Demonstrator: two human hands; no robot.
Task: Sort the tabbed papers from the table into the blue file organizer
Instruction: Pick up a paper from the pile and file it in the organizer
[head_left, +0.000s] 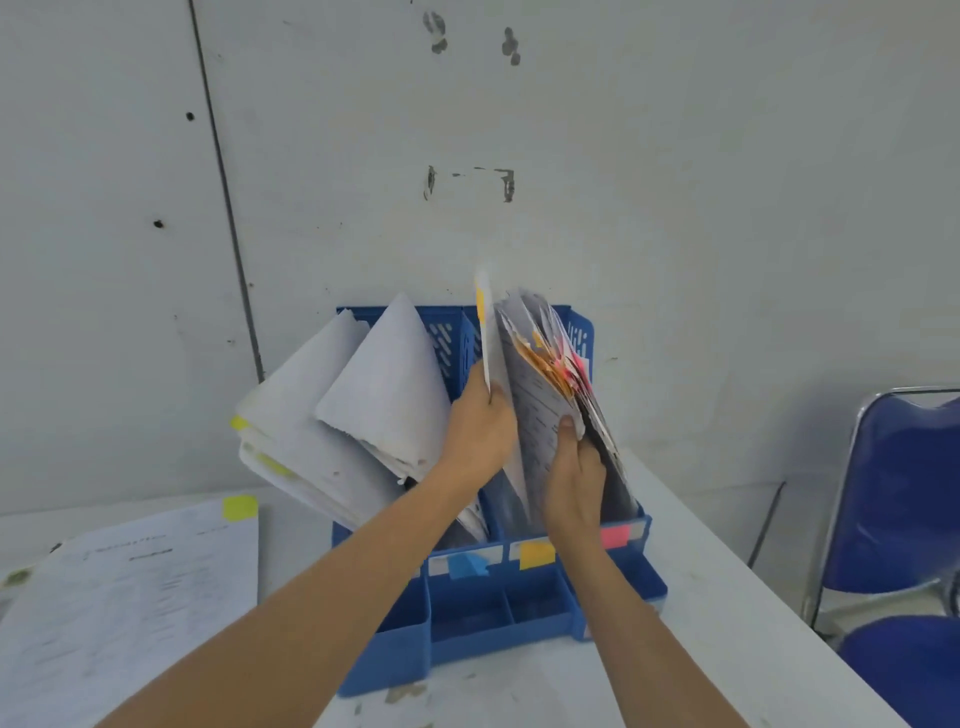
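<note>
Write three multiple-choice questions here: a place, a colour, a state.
1. Where does the loose paper stack lie?
A. on the floor
B. on the table, left of the blue organizer
C. in the front tray
2. Which colour is the tab on the sheet in the left hand?
A. green
B. purple
C. yellow
3. What does the right hand do?
A. lies flat on the table
B. grips filed papers
C. hangs empty
Answers: 1 B, it lies beside the organizer; 2 C, the tab is yellow; 3 B, fingers curl round the papers.
</note>
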